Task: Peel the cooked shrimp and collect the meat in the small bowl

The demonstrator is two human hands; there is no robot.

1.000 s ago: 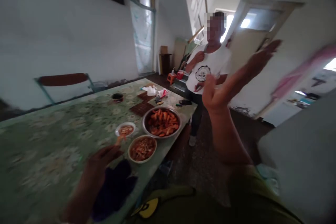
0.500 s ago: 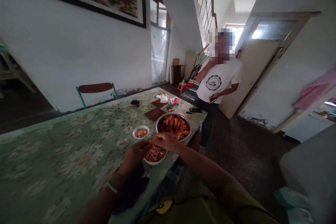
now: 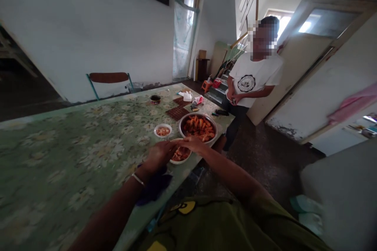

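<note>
My left hand (image 3: 161,153) and my right hand (image 3: 192,143) meet over a white bowl (image 3: 180,162) of orange-red shrimp shells. Their fingers are bent and pressed together at the tips; whatever lies between them is hidden. Just beyond my right hand stands a large metal bowl (image 3: 179,127) heaped with whole cooked shrimp (image 3: 198,126). A smaller white bowl (image 3: 155,130) holding pale orange peeled shrimp (image 3: 163,131) is ahead of my left hand. A dark purple item (image 3: 157,188) lies under my left wrist at the table edge.
The table (image 3: 88,133) has a green flowered cover. Farther back are a dark round tin (image 3: 155,99), brown woven mats (image 3: 177,113), white tissues (image 3: 186,95) and a black phone-like object (image 3: 222,112). A person (image 3: 250,76) stands past the right corner. A chair (image 3: 108,78) is behind the table.
My view has tilted down and shifted left. My hands stay together over the shell bowl, with the right hand now laid further across it. The standing person's raised hand has come down to the waist.
</note>
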